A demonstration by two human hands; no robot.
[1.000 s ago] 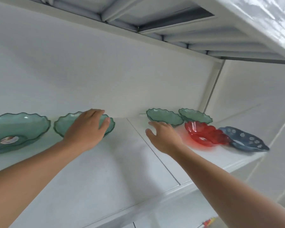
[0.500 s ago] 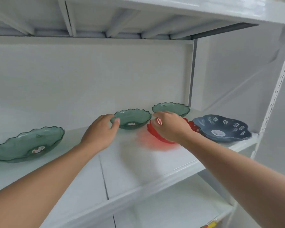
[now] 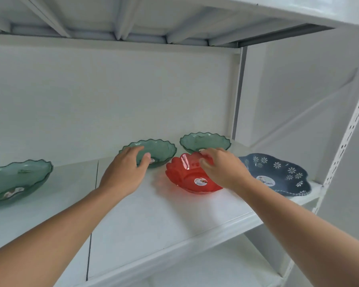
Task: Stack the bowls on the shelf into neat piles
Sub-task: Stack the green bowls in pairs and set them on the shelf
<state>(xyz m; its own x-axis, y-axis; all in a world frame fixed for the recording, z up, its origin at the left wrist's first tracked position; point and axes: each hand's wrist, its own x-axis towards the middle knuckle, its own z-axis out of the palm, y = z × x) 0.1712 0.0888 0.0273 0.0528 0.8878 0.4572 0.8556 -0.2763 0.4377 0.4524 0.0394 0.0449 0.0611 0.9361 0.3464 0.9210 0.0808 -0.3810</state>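
Several bowls stand apart on the white shelf. My left hand reaches the near-left rim of the middle green scalloped bowl, fingers spread, thumb over its edge. My right hand curls over the far-right rim of the red translucent bowl, fingers and thumb pinching that rim. Behind the red bowl sits a second small green bowl. A dark blue bowl with white flowers lies at the right end. A larger green bowl stands at the far left.
The upper shelf's underside hangs low overhead. A perforated white upright closes off the right end, just past the blue bowl. A lower shelf shows beneath. The back wall is close behind the green bowls.
My left hand left the green bowl further left and came to the middle green bowl's rim. My right hand moved onto the red bowl and slid to its far rim.
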